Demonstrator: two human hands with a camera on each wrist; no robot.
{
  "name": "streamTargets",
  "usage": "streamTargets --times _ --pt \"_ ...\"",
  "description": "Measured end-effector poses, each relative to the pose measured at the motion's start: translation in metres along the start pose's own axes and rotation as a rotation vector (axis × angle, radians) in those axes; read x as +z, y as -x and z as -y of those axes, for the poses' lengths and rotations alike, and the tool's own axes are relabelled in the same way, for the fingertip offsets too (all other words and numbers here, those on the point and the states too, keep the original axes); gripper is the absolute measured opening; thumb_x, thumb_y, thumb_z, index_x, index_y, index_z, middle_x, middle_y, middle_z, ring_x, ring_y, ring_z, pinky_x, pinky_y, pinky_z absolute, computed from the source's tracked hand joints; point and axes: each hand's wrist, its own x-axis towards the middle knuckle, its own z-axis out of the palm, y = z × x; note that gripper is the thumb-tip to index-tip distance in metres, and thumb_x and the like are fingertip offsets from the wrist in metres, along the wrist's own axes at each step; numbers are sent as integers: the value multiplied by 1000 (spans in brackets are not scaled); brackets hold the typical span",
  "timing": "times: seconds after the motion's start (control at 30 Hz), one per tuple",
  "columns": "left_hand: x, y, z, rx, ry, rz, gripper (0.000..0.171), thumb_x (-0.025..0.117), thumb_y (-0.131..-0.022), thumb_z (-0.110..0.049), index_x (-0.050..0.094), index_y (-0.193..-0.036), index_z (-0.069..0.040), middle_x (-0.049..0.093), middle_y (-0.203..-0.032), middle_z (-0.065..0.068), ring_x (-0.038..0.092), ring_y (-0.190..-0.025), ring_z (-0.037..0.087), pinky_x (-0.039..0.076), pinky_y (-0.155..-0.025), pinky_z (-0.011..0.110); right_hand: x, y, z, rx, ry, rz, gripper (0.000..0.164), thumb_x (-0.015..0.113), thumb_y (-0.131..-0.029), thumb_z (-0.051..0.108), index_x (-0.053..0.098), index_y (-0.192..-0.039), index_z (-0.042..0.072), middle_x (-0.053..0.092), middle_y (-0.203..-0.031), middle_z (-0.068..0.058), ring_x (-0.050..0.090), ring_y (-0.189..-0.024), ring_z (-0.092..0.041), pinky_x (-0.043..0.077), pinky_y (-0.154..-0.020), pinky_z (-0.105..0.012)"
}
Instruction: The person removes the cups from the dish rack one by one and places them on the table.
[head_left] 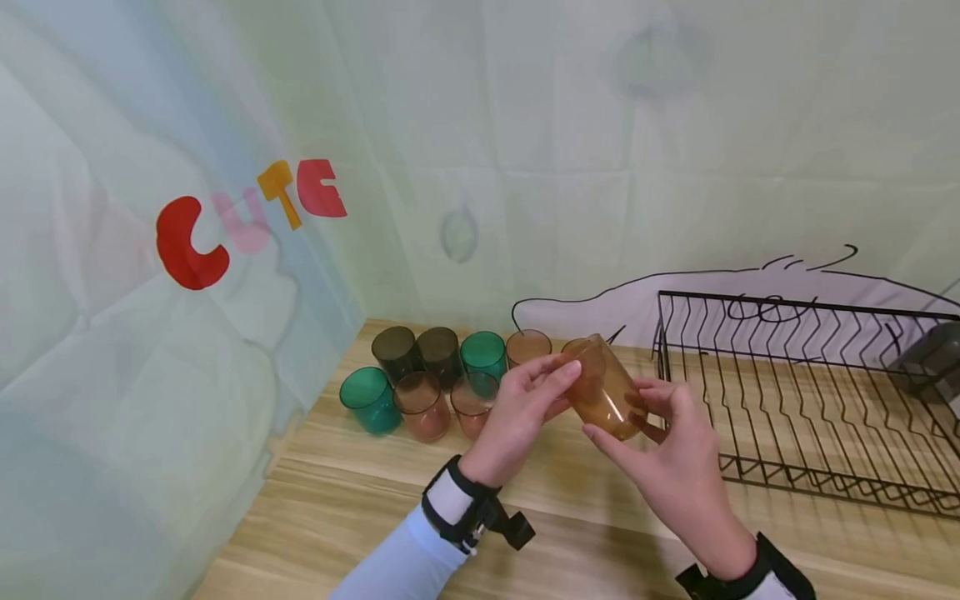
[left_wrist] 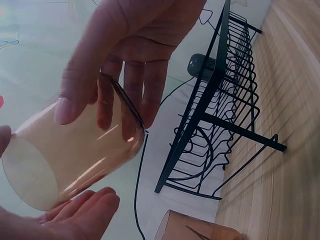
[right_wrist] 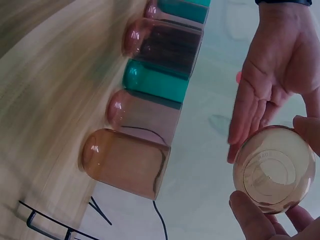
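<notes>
A clear amber drinking glass point(head_left: 602, 393) is held tilted in the air between both hands. My right hand point(head_left: 678, 462) grips it around the base end, thumb on one side and fingers on the other. My left hand point(head_left: 519, 417) holds the rim end, its thumb on the near side and its fingers behind. The left wrist view shows the glass point(left_wrist: 92, 150) with its mouth towards the left hand. In the right wrist view, the round base point(right_wrist: 272, 172) faces the camera. Another amber glass point(right_wrist: 127, 162) stands on the table behind, partly hidden in the head view.
Left of the hands stand two rows of glasses: dark ones point(head_left: 395, 354), green ones point(head_left: 371, 402) and pink ones point(head_left: 422, 408). At the right is a black wire dish rack point(head_left: 795, 400) with a dark glass point(head_left: 930, 362) at its far side. A printed cloth point(head_left: 487, 167) hangs behind the wooden table point(head_left: 337, 500).
</notes>
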Motion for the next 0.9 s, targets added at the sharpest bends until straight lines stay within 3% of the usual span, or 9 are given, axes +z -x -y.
streamTargets --times 0.37,0.7,0.9 --pt "-1 -3 -7 41 -18 -2 48 71 -82 -36 58 -120 -11 64 -114 7 62 -108 18 53 -90 36 0 0 -2 -7 6 30 58 85 -63 37 51 -101 8 60 -117 0 62 -103 -19 56 -78 -33" --pt "-9 -1 -11 137 -238 -35 50 74 -78 -38 58 -122 -21 63 -117 5 61 -107 14 50 -93 33 -3 0 -7 -63 101 86 51 84 -67 34 61 -108 12 65 -109 -1 64 -99 -17 56 -78 -31" --pt "-17 3 -6 180 -361 -111 60 76 -76 -39 52 -127 -18 60 -117 1 59 -109 18 49 -95 32 -10 1 -11 -95 168 102 51 84 -69 25 62 -112 10 64 -113 -3 63 -102 -22 55 -81 -33"
